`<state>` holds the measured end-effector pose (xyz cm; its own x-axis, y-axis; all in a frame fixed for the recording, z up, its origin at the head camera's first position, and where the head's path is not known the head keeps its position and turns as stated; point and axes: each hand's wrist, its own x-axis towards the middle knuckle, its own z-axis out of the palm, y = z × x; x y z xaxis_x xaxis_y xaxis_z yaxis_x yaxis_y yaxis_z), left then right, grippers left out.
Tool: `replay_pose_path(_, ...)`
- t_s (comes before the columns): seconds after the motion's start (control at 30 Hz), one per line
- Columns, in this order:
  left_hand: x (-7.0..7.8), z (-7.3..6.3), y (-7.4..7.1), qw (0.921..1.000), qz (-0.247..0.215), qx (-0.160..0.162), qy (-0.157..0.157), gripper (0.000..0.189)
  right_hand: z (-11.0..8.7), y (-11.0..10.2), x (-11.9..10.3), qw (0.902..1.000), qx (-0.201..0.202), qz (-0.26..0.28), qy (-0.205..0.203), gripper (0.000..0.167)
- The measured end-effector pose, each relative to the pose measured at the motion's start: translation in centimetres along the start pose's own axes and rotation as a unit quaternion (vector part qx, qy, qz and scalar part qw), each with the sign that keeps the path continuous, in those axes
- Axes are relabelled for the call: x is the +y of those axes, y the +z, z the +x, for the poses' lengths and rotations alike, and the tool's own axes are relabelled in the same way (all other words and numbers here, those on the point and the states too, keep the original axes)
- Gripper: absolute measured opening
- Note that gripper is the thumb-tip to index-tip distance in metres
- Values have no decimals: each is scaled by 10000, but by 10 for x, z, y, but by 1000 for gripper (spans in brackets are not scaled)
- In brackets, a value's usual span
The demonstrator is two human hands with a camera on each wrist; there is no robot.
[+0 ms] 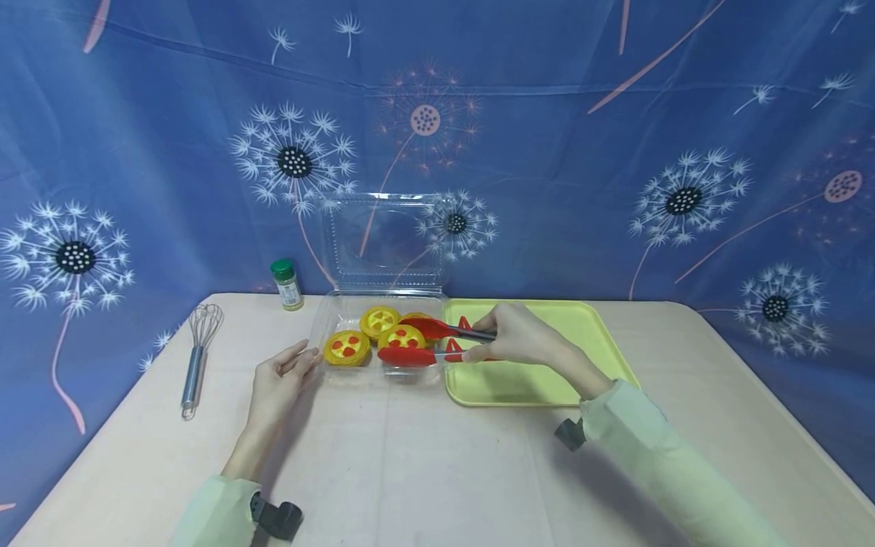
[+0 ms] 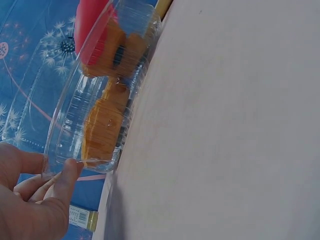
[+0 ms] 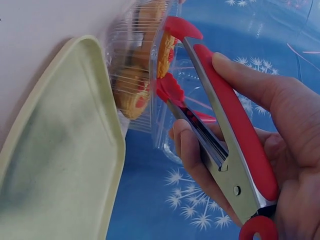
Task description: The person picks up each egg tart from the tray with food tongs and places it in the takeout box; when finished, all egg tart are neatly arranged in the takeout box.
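Observation:
My left hand (image 1: 279, 382) pinches the left rim of a clear plastic clamshell box (image 1: 383, 374), thumb and fingertips on its edge in the left wrist view. Several yellow tarts sit in the box; one with red spots (image 1: 346, 348) lies at the left, and one with pale wedges (image 1: 379, 322) behind it. My right hand (image 1: 525, 334) holds red-tipped metal tongs (image 3: 222, 120), thumb on one arm and fingers round the other. Between the tong tips is another red-spotted tart (image 1: 402, 336), level with the box rim. Whether both tips touch it, I cannot tell.
The box's clear lid (image 1: 386, 243) stands upright at the back. A pale yellow tray (image 1: 547, 387) lies right against the box. At the left are a whisk (image 1: 194, 361) and a green-capped shaker jar (image 1: 287, 287). A blue dandelion-print cloth (image 1: 547, 190) hangs behind the table.

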<state>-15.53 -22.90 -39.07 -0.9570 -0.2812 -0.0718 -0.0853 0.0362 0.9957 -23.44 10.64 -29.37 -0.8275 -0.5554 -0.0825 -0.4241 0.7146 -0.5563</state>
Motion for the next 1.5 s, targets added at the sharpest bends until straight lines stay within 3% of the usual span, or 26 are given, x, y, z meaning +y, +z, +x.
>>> replay_pose_path(0.23,0,1,0,10000,28,-8,-5,46,-1,2,3,9999,126,39,-103,21)
replay_pose_path(0.7,1,1,0,9999,100,36,-25,46,-2,8,6,9993,353,-79,-39,33)
replay_pose_path(1.03,1,0,0,9999,114,2,-42,47,-2,13,6,9990,401,98,174,38)
replay_pose_path(1.5,1,0,1,9999,131,58,-10,46,5,24,8,9984,432,338,170,44)
